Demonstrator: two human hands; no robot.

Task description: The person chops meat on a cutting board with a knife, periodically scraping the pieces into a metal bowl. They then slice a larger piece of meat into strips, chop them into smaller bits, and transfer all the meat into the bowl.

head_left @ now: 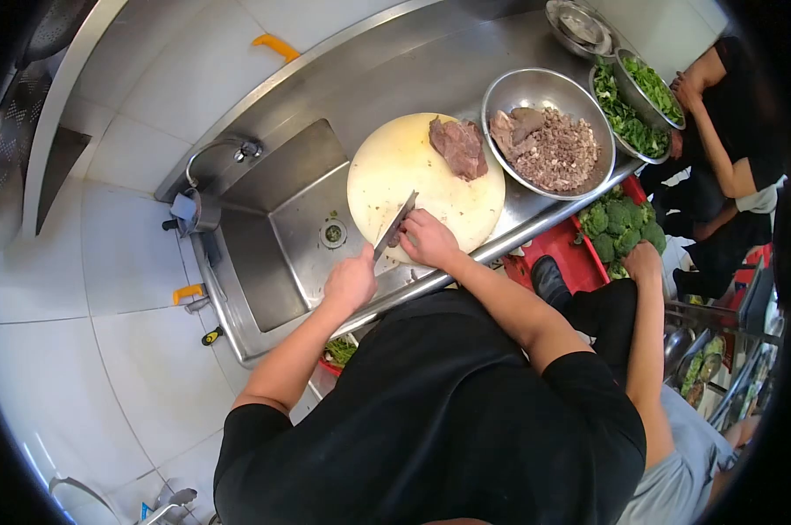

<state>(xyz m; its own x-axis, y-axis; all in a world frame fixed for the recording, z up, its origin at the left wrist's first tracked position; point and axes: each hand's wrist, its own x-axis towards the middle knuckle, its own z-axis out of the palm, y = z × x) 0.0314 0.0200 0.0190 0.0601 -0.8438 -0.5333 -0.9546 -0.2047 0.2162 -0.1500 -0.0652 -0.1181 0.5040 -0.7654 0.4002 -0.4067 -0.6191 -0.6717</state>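
Note:
My left hand (351,280) is closed round the handle of a kitchen knife (395,226), its blade slanting up and to the right over a round, cream-coloured cutting board (386,166). Just right of the blade, the curled fingers of my right hand (429,237) press a small piece of dark meat (393,240) against the board; most of that piece is hidden. A larger chunk of brown meat (459,149) lies near the board's far right edge. Beside the board stands a steel bowl (499,94) with chopped meat (566,153) and some bigger pieces in it.
A steel sink (312,144) adjoins the board on the left, with a faucet (248,150) behind. Bowls of chopped greens (621,122) stand at the far right. Below the counter is broccoli (621,226) near a red crate (548,249). Another person's hand (644,261) touches the broccoli.

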